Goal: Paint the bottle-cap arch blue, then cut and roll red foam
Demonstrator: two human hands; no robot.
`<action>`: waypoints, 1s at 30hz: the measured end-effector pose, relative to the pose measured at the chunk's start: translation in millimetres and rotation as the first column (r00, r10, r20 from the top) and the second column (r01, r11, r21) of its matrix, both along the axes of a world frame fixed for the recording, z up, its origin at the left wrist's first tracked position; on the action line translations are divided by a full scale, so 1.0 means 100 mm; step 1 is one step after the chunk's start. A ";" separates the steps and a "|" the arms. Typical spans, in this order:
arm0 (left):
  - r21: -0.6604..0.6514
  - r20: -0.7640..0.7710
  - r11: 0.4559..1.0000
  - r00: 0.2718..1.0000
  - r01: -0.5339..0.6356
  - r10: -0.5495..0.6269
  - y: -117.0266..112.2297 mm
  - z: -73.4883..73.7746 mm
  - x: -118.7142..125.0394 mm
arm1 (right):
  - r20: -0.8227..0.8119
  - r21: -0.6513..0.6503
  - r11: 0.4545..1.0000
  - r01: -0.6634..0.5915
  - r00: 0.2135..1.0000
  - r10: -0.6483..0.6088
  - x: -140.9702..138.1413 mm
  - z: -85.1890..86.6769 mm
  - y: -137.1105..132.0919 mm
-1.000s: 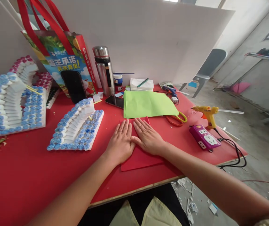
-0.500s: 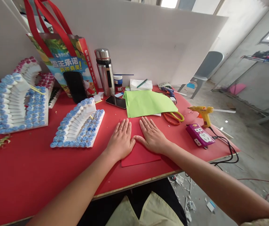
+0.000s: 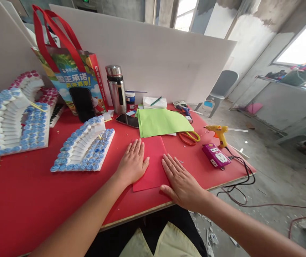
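A sheet of red paper [image 3: 153,167], hard to tell from the red tabletop, lies near the table's front edge. My left hand [image 3: 133,162] rests flat on its left part, fingers stretched out and thumb apart. Along the sheet's right edge lies my right hand [image 3: 181,182], also flat, with its thumb spread toward the near corner. Neither hand grips anything. Just beyond the red paper are green paper sheets [image 3: 163,122]. Scissors [image 3: 188,138] with red and yellow handles stick out from under them.
Left of my hands stands a fan-shaped piece with blue rosettes [image 3: 85,146]; a larger one [image 3: 16,121] is behind it. A phone [image 3: 127,120], a steel flask [image 3: 116,89] and a shopping bag [image 3: 72,78] are farther back. A yellow glue gun [image 3: 218,132] and purple power socket [image 3: 216,156] occupy the right.
My right hand has slid toward me and to the right, down the paper's right edge, away from my left hand. My left hand stays on the paper. The camera view has shifted.
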State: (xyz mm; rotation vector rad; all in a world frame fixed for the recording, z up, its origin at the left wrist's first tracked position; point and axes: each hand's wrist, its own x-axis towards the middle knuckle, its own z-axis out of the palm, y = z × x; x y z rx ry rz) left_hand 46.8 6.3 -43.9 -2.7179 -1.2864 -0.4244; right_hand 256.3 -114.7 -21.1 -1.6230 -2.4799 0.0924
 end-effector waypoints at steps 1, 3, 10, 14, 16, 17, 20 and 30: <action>0.002 0.000 1.000 1.000 -0.003 0.003 0.00 0.00 0.00 | 0.005 -0.007 1.000 0.017 1.000 -0.017 0.00 0.00 0.05; -0.001 -0.007 1.000 1.000 -0.013 0.013 0.00 0.00 0.00 | 0.016 -0.016 0.998 0.066 0.998 -0.066 0.00 0.01 0.23; -0.022 -0.043 0.999 0.999 -0.026 0.025 0.00 0.02 0.00 | 0.022 -0.044 0.987 0.154 0.988 -0.153 0.06 -0.06 1.04; -0.019 -0.047 0.999 0.998 -0.031 0.030 0.00 0.03 0.00 | 0.013 -0.044 0.982 0.185 0.983 -0.185 0.05 -0.09 1.23; -0.015 -0.057 0.999 0.998 -0.033 0.032 0.00 0.03 0.00 | 0.008 -0.043 0.982 0.184 0.983 -0.184 0.03 -0.08 1.18; -0.014 -0.061 0.999 0.998 -0.034 0.033 0.00 0.03 0.00 | 0.006 -0.038 0.983 0.180 0.984 -0.180 0.01 -0.08 1.12; -0.011 -0.057 1.000 0.998 -0.028 0.028 0.00 0.03 0.00 | 0.004 -0.015 0.989 0.146 0.989 -0.146 -0.01 -0.05 0.81; 0.032 0.002 0.999 1.000 -0.011 0.011 0.04 -0.04 -0.03 | -0.070 -0.046 0.998 -0.042 0.997 0.039 0.12 0.07 0.02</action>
